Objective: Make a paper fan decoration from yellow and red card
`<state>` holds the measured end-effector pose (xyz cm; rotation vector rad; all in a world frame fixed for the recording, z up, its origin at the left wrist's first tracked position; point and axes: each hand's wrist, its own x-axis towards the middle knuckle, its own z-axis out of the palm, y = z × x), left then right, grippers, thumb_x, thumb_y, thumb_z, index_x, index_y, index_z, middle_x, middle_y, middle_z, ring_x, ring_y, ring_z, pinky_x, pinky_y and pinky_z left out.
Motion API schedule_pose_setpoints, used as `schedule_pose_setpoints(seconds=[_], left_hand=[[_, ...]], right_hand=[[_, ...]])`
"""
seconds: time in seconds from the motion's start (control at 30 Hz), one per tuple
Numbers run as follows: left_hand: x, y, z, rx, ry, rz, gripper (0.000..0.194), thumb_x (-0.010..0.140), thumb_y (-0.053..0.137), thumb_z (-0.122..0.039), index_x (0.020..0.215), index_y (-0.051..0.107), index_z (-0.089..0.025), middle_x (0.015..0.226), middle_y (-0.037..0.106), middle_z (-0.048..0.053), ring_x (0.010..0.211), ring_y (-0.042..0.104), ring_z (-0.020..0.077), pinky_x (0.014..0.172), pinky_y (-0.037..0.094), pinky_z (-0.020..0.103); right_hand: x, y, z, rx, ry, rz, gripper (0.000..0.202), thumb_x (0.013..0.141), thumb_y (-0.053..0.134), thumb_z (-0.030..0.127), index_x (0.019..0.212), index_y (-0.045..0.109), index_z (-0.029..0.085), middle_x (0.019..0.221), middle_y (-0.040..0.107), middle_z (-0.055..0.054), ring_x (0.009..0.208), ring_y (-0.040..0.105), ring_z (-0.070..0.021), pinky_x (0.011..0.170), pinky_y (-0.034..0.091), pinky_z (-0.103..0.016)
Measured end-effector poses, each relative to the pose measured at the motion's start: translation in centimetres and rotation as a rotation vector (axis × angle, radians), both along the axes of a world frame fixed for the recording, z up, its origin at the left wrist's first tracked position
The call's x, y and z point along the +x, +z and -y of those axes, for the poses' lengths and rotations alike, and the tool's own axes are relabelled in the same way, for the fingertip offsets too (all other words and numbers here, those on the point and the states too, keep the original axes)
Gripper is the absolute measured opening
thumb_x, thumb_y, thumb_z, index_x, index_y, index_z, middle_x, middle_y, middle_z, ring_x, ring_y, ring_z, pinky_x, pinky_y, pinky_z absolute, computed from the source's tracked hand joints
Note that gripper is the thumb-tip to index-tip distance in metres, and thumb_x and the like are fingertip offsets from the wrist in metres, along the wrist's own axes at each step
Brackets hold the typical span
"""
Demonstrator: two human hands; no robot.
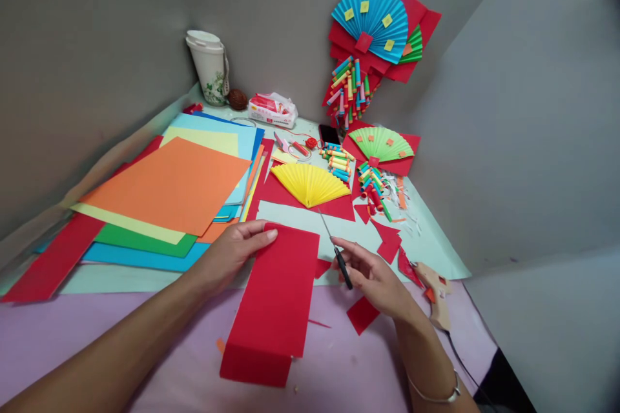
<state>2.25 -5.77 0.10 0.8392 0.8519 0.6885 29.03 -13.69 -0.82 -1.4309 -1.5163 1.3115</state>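
Observation:
My left hand (232, 251) pinches the upper left edge of a long red paper strip (283, 284), thumb on top. The strip's lower end is bent along a crease. In my right hand (368, 274) are black-handled scissors (341, 266), seen nearly edge-on, with the thin blades pointing up and left, apart from the strip. Just beyond the strip lies a yellow pleated paper fan (310, 184) on red paper. Red offcuts (363, 315) are scattered near my right hand.
Stacked coloured paper (169, 184) covers the left side. A hot glue gun (436, 293) with its cord lies at right. Rolled paper tubes (338, 161) and a green fan (382, 144) sit farther back. A cup (209, 71) stands by the wall, where a fan decoration (372, 22) hangs.

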Motion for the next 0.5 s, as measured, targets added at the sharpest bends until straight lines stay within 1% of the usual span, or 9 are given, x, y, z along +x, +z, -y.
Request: schedule_pose_setpoints(seconds=[0.1, 0.2, 0.3, 0.37, 0.43, 0.5], left_hand=[[-0.1, 0.2, 0.1, 0.029, -0.044, -0.048, 0.027, 0.08, 0.073, -0.036, 0.101, 0.074, -0.019, 0.089, 0.079, 0.008, 0.074, 0.073, 0.0216, 0.066, 0.057, 0.03], [0.0, 0.4, 0.1, 0.08, -0.088, -0.082, 0.023, 0.081, 0.073, -0.034, 0.097, 0.075, -0.019, 0.085, 0.079, 0.006, 0.072, 0.073, 0.0197, 0.064, 0.056, 0.028], [0.1, 0.6, 0.3, 0.062, -0.115, -0.04, 0.018, 0.081, 0.074, -0.032, 0.093, 0.075, -0.018, 0.08, 0.078, 0.005, 0.071, 0.073, 0.0184, 0.064, 0.056, 0.026], [0.0, 0.9, 0.5, -0.023, -0.077, 0.033, 0.016, 0.077, 0.077, -0.029, 0.087, 0.074, -0.018, 0.077, 0.077, 0.004, 0.067, 0.072, 0.0169, 0.062, 0.056, 0.024], [-0.4, 1.2, 0.8, -0.122, 0.037, 0.102, 0.016, 0.071, 0.081, -0.028, 0.081, 0.072, -0.02, 0.073, 0.076, 0.002, 0.06, 0.07, 0.0147, 0.056, 0.055, 0.022], [-0.9, 1.5, 1.0, -0.163, 0.13, 0.103, 0.019, 0.068, 0.081, -0.032, 0.08, 0.07, -0.023, 0.07, 0.074, -0.001, 0.053, 0.067, 0.0129, 0.049, 0.052, 0.02]], right_hand=[[0.0, 0.2, 0.1, 0.019, -0.009, -0.012, 0.047, 0.086, 0.057, 0.02, 0.133, 0.055, 0.025, 0.096, 0.058, -0.004, 0.084, 0.056, -0.0164, 0.071, 0.049, -0.028], [0.3, 0.3, 0.2, 0.044, 0.028, -0.017, 0.043, 0.086, 0.061, 0.026, 0.13, 0.058, 0.024, 0.097, 0.061, -0.006, 0.089, 0.059, -0.0187, 0.075, 0.049, -0.03], [0.5, 0.3, 0.3, 0.052, 0.061, -0.054, 0.044, 0.087, 0.062, 0.03, 0.13, 0.058, 0.024, 0.098, 0.063, -0.006, 0.087, 0.06, -0.0184, 0.075, 0.05, -0.03], [0.5, 0.4, 0.3, 0.036, 0.05, -0.091, 0.043, 0.087, 0.062, 0.029, 0.13, 0.058, 0.025, 0.098, 0.064, -0.006, 0.085, 0.06, -0.0171, 0.073, 0.05, -0.029], [0.3, 0.5, 0.3, 0.003, 0.029, -0.125, 0.043, 0.087, 0.063, 0.028, 0.129, 0.058, 0.025, 0.098, 0.065, -0.006, 0.08, 0.06, -0.0159, 0.068, 0.049, -0.027], [0.2, 0.4, 0.3, -0.034, 0.015, -0.169, 0.043, 0.086, 0.064, 0.028, 0.128, 0.059, 0.025, 0.096, 0.067, -0.007, 0.075, 0.059, -0.0149, 0.063, 0.048, -0.026]])
